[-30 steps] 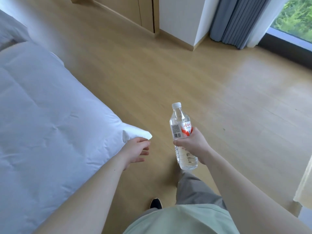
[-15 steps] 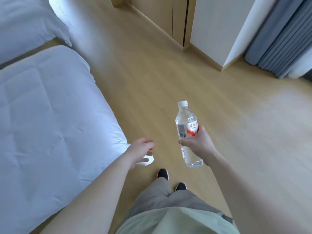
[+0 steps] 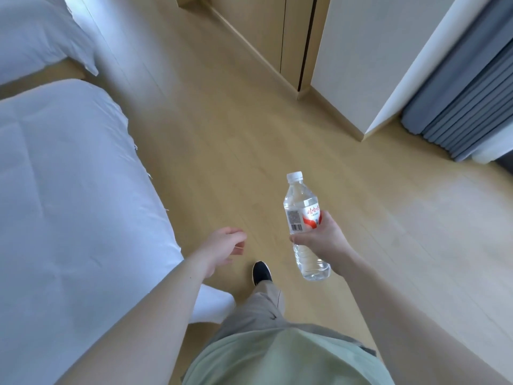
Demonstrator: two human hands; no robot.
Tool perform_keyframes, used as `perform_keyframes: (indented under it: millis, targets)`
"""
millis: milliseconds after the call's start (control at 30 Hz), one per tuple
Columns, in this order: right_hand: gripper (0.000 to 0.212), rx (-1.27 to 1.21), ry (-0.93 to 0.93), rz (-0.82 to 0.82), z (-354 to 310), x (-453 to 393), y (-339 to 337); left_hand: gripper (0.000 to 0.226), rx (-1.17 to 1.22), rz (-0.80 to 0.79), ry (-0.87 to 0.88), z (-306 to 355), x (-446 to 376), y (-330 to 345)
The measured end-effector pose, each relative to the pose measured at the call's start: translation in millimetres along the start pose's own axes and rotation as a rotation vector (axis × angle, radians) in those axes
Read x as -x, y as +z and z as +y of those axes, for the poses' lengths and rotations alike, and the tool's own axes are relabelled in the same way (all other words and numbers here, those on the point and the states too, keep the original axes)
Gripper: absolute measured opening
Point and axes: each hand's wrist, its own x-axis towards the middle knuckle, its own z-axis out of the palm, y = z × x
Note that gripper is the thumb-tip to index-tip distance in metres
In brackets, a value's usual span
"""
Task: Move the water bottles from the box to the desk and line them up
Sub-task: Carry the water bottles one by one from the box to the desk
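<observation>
The right hand [image 3: 322, 240] gripped a clear plastic water bottle [image 3: 304, 218] around its middle, fingers and thumb curled over the lower part of the red-and-white label with a barcode panel facing the camera. The bottle was carried in the air above the wooden floor [image 3: 222, 151], roughly upright and leaning a little, its white cap [image 3: 294, 176] on top and screwed on. Clear water filled it almost to the neck, showing through the ribbed lower body below the hand. The left hand [image 3: 224, 247] hung out in front with its fingers loosely curled, holding nothing, just beside the edge of a bed covered with a white duvet [image 3: 69, 204]. A white pillow [image 3: 36, 31] lay at the upper left, apart from the duvet, with a strip of wood showing between them. Below the hands, one black shoe [image 3: 261, 272] stood on the floor at the end of a grey-beige trouser leg [image 3: 258, 309], and a pale green shirt [image 3: 277, 359] filled the bottom of the view. Across the floor stood a light wooden wardrobe [image 3: 266, 31] with a dark gap between its doors, next to a white wall corner [image 3: 372, 51], and grey pleated curtains [image 3: 466, 107] hung at the far right. Neither a box nor a table showed in this view.
</observation>
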Motion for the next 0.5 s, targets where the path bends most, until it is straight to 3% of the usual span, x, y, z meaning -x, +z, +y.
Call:
perform_keyframes:
  millis: [500]
  targets:
    - [0.051,0.031,-0.068,-0.052,-159,-161,-9,0.016,0.121,0.001,0.025,147,-119,-61]
